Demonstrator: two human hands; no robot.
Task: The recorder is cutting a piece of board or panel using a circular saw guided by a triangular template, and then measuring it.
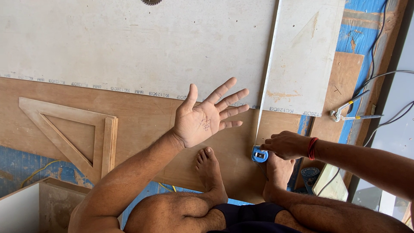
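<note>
My left hand (206, 115) is raised palm up with fingers spread, holding nothing; small pen marks show on the palm. My right hand (286, 144), with a red thread at the wrist, grips a blue tape measure (259, 154) at the near end of its extended blade (268, 69). The blade runs along the gap between a large white board (129, 43) and a narrower white board (302, 60). Both boards lie on brown plywood (142, 116). My bare feet rest on the plywood below the hands.
A wooden triangular square (69, 133) lies on the plywood at left. Metal pliers (349, 112) and cables lie at right on a blue-painted surface. A small dark ribbed cup (309, 176) stands near my right foot. A white box corner (21, 211) is at bottom left.
</note>
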